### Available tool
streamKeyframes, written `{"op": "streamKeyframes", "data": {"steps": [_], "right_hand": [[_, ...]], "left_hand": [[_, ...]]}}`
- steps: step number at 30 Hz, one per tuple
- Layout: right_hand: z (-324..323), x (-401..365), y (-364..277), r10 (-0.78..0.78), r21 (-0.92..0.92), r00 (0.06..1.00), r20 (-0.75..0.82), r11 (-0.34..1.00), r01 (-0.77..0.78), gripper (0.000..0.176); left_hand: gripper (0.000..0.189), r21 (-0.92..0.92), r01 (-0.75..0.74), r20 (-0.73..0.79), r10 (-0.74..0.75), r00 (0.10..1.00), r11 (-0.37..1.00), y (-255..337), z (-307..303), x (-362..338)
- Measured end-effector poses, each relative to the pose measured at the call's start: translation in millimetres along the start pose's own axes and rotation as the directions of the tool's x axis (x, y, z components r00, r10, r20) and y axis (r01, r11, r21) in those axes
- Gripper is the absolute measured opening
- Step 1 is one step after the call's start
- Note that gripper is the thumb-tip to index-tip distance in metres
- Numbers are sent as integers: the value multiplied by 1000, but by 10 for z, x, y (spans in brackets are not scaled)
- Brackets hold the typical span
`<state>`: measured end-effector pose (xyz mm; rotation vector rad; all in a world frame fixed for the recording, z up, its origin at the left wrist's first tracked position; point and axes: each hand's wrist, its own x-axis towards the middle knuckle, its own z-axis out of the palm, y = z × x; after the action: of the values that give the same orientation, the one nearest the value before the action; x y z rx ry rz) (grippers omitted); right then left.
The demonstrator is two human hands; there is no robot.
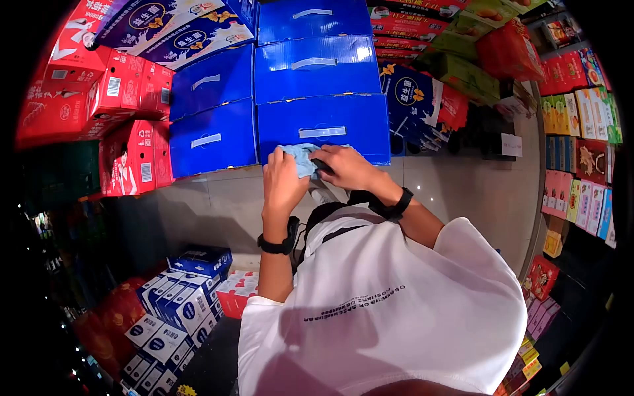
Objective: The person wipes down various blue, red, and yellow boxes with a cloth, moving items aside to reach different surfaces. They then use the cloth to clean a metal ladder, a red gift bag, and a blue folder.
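Note:
My left hand (284,179) is closed on a crumpled light blue cloth (301,159) at the front lower edge of a blue carton (323,117). Right beside it, my right hand (349,166) curls round a small black object (321,165), whose kind I cannot make out. The cloth lies between the two hands, against the carton's edge. A white handle strap runs across the carton just above my fingers. Each wrist wears a black band.
More blue cartons (212,135) are stacked behind and to the left. Red drink cartons (135,155) stand at the far left. Shelves of boxed goods (574,165) line the right side. Blue-and-white boxes (178,310) sit low at the left, above a tiled floor (475,191).

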<state>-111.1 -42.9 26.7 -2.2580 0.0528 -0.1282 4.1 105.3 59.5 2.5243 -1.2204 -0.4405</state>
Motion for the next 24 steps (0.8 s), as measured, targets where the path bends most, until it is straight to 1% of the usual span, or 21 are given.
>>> {"op": "streamKeyframes", "data": {"steps": [1,3,4,5,7,8,9,11,12,13,15,16,17,19,21,22,23,24], "right_hand": [[-58,-46,51,-8,7,1000,2,1000,8,37],[-146,-184,123,50,-3,997,-60,999,-51,36],[-138,-260,175,-11,-23,980,-199,1000,7,35],[-188,-326,236,23,-4,982,-189,1000,-24,34],[-228,-448,298,74,-4,963,-261,997,-78,34],[-269,-499,306,137,39,956,-261,991,-132,34],[-301,-528,309,147,29,952,-267,989,-144,34],[-328,-572,316,185,73,920,-347,983,-170,40],[-328,-592,331,215,77,915,-343,977,-201,43],[-320,-602,326,223,73,908,-354,975,-211,43],[-285,-606,272,222,57,871,-439,974,-219,47],[-270,-595,227,232,41,857,-459,970,-240,51],[-271,-576,166,247,27,852,-462,964,-265,50],[-293,-503,92,233,-21,843,-485,961,-277,45],[-362,-372,94,365,92,870,-331,930,-355,40],[-341,-297,97,312,-1,877,-366,942,-335,39],[-304,-219,119,290,-76,893,-345,939,-334,42],[-271,-107,96,278,-142,900,-336,930,-340,44]], "left_hand": [[38,-58,-60,-38,58,998,997,96,62,48],[43,-68,-21,74,26,997,998,265,147,176],[43,-123,-53,57,60,997,991,344,177,226],[43,-125,-47,102,60,993,991,392,224,310],[44,-131,-11,196,37,980,991,566,200,462],[45,-197,44,257,8,966,979,658,149,534],[45,-206,31,260,25,965,978,717,183,563],[44,-216,10,213,37,976,976,789,242,591],[44,-194,-39,182,75,980,980,810,263,577],[44,-196,-54,186,91,978,979,801,269,589],[44,-277,-123,165,173,971,953,762,212,621],[44,-264,-131,144,174,974,955,740,143,616],[39,-322,-145,99,185,978,936,719,59,604],[37,-358,-284,-86,271,959,890,600,43,649],[42,-203,-310,-178,276,945,929,367,97,729],[50,-225,-347,-206,304,930,910,252,119,771],[54,-224,-360,-217,314,924,906,123,132,780],[54,-213,-352,-181,317,931,912,7,95,814]]}}
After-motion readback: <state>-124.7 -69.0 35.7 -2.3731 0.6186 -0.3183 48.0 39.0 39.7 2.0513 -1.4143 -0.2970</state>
